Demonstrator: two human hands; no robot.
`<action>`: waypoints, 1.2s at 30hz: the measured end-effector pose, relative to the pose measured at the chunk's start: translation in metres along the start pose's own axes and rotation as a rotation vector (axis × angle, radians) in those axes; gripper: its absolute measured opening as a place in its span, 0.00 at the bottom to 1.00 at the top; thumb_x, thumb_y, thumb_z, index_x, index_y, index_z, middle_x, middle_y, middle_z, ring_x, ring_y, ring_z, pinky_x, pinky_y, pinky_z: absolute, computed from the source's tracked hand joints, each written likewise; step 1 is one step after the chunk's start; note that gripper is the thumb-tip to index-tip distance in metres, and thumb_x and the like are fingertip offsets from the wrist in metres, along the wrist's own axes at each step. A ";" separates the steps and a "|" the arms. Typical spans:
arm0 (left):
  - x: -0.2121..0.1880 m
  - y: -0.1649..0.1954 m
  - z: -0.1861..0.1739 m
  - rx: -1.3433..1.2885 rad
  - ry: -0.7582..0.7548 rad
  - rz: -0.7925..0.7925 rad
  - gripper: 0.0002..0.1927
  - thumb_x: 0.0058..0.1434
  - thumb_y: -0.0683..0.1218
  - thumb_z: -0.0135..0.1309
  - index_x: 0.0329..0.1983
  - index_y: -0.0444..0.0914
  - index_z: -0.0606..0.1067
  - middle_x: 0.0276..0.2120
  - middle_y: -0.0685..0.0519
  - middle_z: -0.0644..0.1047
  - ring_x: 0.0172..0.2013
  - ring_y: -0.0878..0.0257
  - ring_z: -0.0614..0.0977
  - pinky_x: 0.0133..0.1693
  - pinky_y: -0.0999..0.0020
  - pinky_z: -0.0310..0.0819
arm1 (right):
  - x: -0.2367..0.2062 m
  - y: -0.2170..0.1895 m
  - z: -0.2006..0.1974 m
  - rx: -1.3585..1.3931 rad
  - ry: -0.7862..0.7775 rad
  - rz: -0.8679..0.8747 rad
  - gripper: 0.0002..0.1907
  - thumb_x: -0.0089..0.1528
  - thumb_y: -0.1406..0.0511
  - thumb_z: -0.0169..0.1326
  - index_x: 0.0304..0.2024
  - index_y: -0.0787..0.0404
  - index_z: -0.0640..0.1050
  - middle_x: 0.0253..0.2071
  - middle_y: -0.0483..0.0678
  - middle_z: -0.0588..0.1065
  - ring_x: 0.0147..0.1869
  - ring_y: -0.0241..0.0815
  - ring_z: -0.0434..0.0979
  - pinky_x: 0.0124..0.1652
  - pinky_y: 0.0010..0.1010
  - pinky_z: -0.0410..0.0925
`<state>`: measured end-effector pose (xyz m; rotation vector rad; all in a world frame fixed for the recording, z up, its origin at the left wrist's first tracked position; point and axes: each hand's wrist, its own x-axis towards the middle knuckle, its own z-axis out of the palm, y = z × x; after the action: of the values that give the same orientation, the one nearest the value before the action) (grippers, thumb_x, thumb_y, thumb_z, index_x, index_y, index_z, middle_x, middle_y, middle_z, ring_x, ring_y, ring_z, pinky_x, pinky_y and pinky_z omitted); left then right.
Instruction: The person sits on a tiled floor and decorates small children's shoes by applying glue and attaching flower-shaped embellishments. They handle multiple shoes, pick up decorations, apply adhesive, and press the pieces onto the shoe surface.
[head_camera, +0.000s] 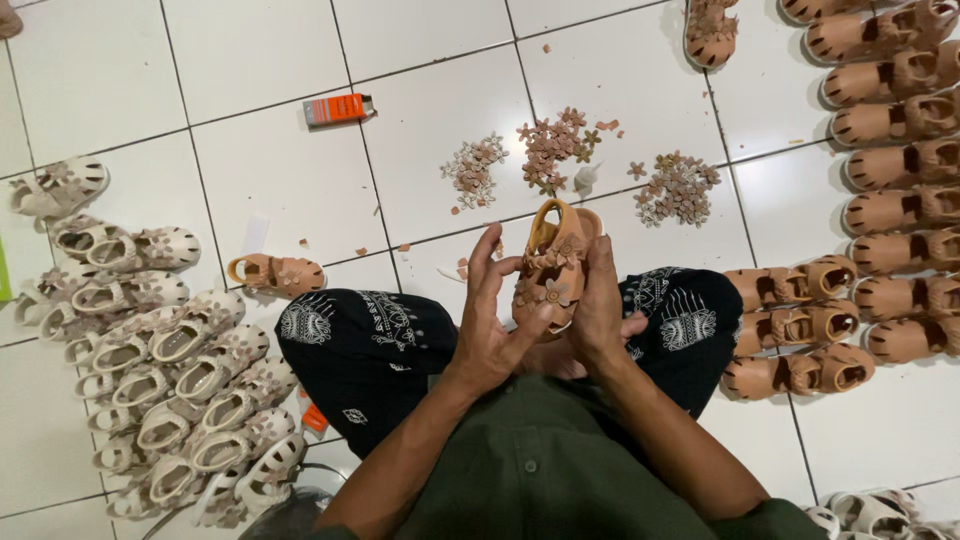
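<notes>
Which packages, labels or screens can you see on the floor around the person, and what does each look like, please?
Small box: lies on the white tiled floor up left of the hands, a flat rectangle, orange with a grey end.
Orange packet: beside the person's left knee, by the pale sandals, mostly hidden.
No screens or signs in view.

Bright even light, sharp, soft shadows
</notes>
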<state>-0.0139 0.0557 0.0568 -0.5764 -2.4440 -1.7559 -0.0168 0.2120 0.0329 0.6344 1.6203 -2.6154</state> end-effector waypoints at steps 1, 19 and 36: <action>0.003 0.000 0.000 -0.118 -0.037 -0.052 0.26 0.68 0.54 0.56 0.60 0.30 0.71 0.76 0.39 0.53 0.73 0.43 0.62 0.70 0.47 0.57 | 0.000 -0.001 0.001 -0.001 -0.021 -0.024 0.33 0.73 0.48 0.31 0.67 0.66 0.64 0.59 0.55 0.72 0.60 0.44 0.75 0.57 0.33 0.71; 0.002 -0.010 0.009 -0.321 -0.090 -0.213 0.16 0.68 0.48 0.57 0.50 0.29 0.79 0.75 0.38 0.55 0.71 0.50 0.66 0.64 0.58 0.68 | 0.005 -0.009 0.017 -0.118 -0.105 -0.120 0.31 0.73 0.50 0.33 0.68 0.66 0.61 0.56 0.58 0.72 0.55 0.45 0.77 0.49 0.34 0.76; 0.009 0.005 -0.010 -0.198 -0.159 -0.186 0.13 0.62 0.44 0.57 0.44 0.29 0.74 0.65 0.40 0.66 0.60 0.49 0.75 0.61 0.56 0.70 | 0.005 -0.001 0.004 -0.031 -0.096 -0.040 0.30 0.73 0.51 0.36 0.68 0.66 0.63 0.57 0.55 0.73 0.57 0.41 0.78 0.52 0.29 0.75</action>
<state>-0.0224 0.0501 0.0677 -0.5400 -2.5171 -2.1197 -0.0231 0.2106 0.0336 0.4723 1.6593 -2.5990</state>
